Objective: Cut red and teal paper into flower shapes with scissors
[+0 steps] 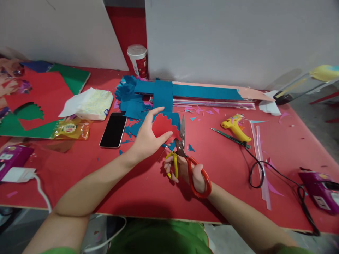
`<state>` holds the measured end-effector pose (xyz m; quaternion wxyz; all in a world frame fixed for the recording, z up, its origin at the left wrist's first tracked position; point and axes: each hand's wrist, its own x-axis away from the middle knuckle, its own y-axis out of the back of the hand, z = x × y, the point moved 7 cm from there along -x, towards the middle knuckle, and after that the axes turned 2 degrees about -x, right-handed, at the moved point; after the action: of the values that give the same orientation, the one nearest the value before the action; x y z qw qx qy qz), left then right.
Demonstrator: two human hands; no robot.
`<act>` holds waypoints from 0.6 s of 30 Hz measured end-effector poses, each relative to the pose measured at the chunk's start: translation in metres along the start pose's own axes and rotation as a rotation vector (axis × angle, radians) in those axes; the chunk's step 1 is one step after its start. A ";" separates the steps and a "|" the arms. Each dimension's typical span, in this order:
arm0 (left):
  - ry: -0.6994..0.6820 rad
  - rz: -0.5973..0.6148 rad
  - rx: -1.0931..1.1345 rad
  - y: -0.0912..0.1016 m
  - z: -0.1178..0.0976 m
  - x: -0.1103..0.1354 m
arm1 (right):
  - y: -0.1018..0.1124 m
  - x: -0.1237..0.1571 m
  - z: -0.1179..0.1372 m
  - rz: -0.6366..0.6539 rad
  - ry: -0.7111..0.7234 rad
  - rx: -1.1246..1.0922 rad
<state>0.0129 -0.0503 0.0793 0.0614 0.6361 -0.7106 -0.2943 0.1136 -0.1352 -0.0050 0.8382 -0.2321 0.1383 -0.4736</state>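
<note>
In the head view, my left hand (pixel 148 137) pinches a red paper piece (pixel 163 126) with a scalloped edge, its thumb lying on the front. Right beside it my right hand (pixel 194 174) grips a pair of scissors (pixel 182 132), its fingers through one red and one yellow handle loop. The scissor blades point away from me and stand close to the right edge of the red paper. Beneath both hands lie dark blue paper sheets (pixel 173 118) and small blue scraps (pixel 190 147).
A phone (pixel 113 130) lies left of my hands, near a tissue pack (pixel 96 104) and red paper (pixel 50 88). A lidded cup (pixel 137 61) stands at the back. A yellow glue gun (pixel 235 128) with a black cord lies right, before a purple power strip (pixel 320 190). White panels (pixel 238 38) border the back.
</note>
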 end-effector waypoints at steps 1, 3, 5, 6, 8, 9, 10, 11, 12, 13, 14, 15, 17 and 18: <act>-0.001 -0.015 0.005 0.000 0.001 0.000 | 0.001 -0.001 0.001 -0.011 0.006 0.004; -0.002 -0.043 0.008 0.000 0.002 0.000 | 0.001 -0.004 0.002 -0.024 0.016 0.007; 0.006 -0.064 0.018 0.001 0.005 -0.001 | 0.001 -0.008 0.003 -0.022 0.025 0.006; 0.014 -0.069 0.030 0.001 0.006 -0.001 | 0.000 -0.010 0.004 -0.011 0.026 0.001; 0.029 -0.074 0.061 0.001 0.009 -0.002 | -0.002 -0.013 0.004 0.013 0.022 -0.018; 0.036 -0.077 0.072 0.002 0.011 -0.003 | -0.003 -0.015 0.003 0.017 0.017 -0.033; 0.043 -0.082 0.076 0.002 0.012 -0.004 | -0.004 -0.016 0.003 0.016 0.010 -0.053; 0.048 -0.088 0.073 0.002 0.014 -0.005 | -0.004 -0.017 0.001 0.005 0.002 -0.075; 0.053 -0.092 0.064 0.003 0.015 -0.005 | -0.005 -0.019 0.000 -0.013 -0.005 -0.096; 0.055 -0.096 0.054 0.003 0.016 -0.006 | -0.006 -0.020 -0.002 -0.034 -0.011 -0.117; 0.055 -0.097 0.047 0.003 0.017 -0.006 | -0.007 -0.021 -0.004 -0.055 -0.014 -0.135; 0.053 -0.096 0.045 0.002 0.017 -0.006 | -0.008 -0.022 -0.006 -0.074 -0.016 -0.151; 0.050 -0.094 0.051 0.002 0.018 -0.006 | -0.009 -0.024 -0.009 -0.103 -0.020 -0.177; 0.051 -0.093 0.052 0.002 0.018 -0.006 | -0.010 -0.025 -0.010 -0.112 -0.021 -0.186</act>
<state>0.0043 -0.0383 0.0668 0.0493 0.6771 -0.6859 -0.2619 0.0890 -0.1208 -0.0083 0.7866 -0.3214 0.1595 -0.5025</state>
